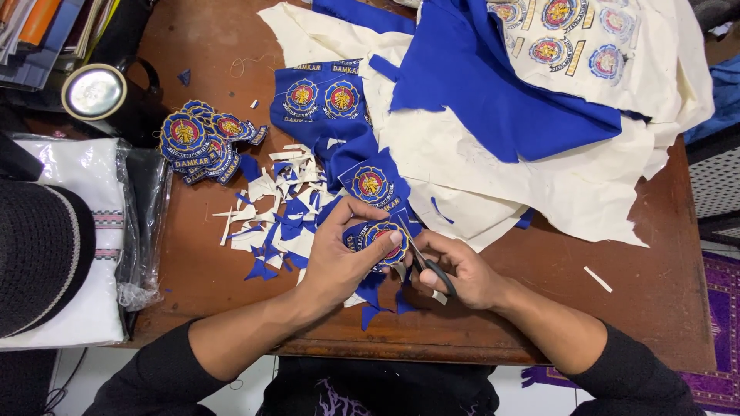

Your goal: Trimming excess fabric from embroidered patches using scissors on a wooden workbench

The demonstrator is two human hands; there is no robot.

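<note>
At 9 o'clock, a clear plastic package [135, 223] with folded white cloth [81, 231] inside, rectangular, lying partly under a black woven hat [38, 254]. At 11 o'clock, a stack of papers and folders [46, 27], orange and grey, and beside it a black mug with shiny round lid [94, 91]. Between 10 and 11 o'clock, a pile of finished round patches [200, 142], blue with red and gold centre, each with a small blue label strip below.

Near the centre, slightly toward 6 o'clock, the round embroidered patch [378, 239]: blue border, gold ring, red middle, still joined to a strip of blue cloth [339, 131] that runs up toward 12 o'clock with more patches on it. Left hand [343, 254] clamped on this patch, thumb on top, fingers under. Right hand [459, 270] closed around black-handled scissors [424, 262], blades pointing to the patch edge; cannot tell whether blades open or closed.

At 9 o'clock from the hands, many small blue and white cloth scraps [277, 216]. From 12 to 3 o'clock, big sheets of cream backing fabric [539, 177] and plain blue fabric [478, 77].

Below all, a brown wooden table [655, 285], worn. At 4 o'clock, a purple patterned rug [721, 339] on pale floor.
</note>
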